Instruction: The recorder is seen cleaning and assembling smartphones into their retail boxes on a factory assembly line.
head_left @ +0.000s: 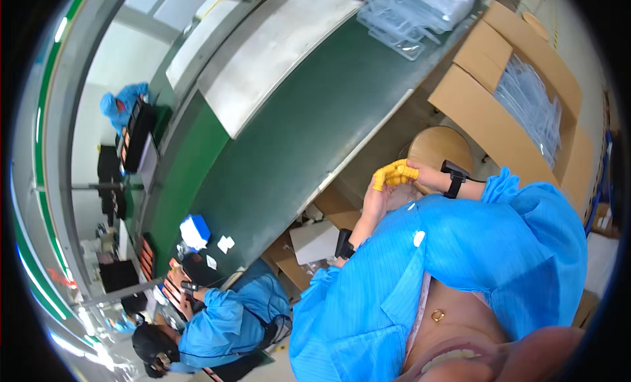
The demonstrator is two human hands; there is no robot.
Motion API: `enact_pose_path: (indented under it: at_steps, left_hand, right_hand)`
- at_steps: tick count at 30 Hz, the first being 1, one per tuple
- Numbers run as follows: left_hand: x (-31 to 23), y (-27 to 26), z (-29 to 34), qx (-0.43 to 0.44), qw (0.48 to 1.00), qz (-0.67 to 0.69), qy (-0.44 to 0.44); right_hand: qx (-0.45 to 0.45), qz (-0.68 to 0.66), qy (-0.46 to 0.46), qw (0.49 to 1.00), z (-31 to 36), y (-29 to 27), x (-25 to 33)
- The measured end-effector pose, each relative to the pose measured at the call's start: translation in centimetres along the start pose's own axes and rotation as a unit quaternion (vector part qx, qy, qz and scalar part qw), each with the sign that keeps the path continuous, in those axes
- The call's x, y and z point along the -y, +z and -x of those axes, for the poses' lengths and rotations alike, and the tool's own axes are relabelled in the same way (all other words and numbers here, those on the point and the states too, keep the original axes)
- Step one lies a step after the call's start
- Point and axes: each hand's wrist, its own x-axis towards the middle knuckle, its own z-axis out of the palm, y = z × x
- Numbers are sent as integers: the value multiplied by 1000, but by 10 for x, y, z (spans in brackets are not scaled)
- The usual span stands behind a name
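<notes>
My left hand (376,199) and my right hand (415,172) meet in front of my blue smock (453,231), off the front edge of the workbench. Yellow finger cots (393,171) cover the fingertips, which are curled and pressed against each other. Whether anything small is pinched between them cannot be made out. Just under the hands shows a pale, see-through patch (402,197) whose kind is unclear. A black band (344,244) sits on my left wrist and a black strapped device (455,178) on my right.
The green workbench (296,112) carries clear plastic pieces (414,21) and a white panel (263,47). Beyond my hands stand a round wooden stool (442,149) and an open carton (460,109) of clear plastic parts. A co-worker (230,316) works at the bench to my left.
</notes>
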Motion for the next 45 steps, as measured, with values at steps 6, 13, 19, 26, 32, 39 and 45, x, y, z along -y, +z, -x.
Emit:
enact_pose_path:
  at_steps: [6, 13, 19, 26, 32, 39, 45]
  left_hand:
    - [3, 54, -61, 141, 955, 202, 164]
    - [-31, 43, -51, 203, 919, 309, 141]
    - [-67, 38, -64, 229, 931, 253, 129]
    - [-198, 18, -33, 186, 915, 78, 349]
    - [-339, 76, 5, 144, 786, -85, 594]
    - [-459, 159, -55, 117, 825, -230, 503]
    - [-466, 186, -111, -430, 508, -230, 710]
  right_hand:
    - [-36, 178, -63, 981, -2, -50, 48]
    - [68, 275, 35, 958, -25, -40, 95]
    - [68, 246, 14, 967, -32, -21, 134]
    - [-184, 590, 196, 761, -13, -220, 180]
    - [-120, 716, 416, 548, 59, -415, 183]
    - [-168, 656, 422, 602, 66, -461, 229]
    - [-184, 640, 418, 618, 60, -502, 241]
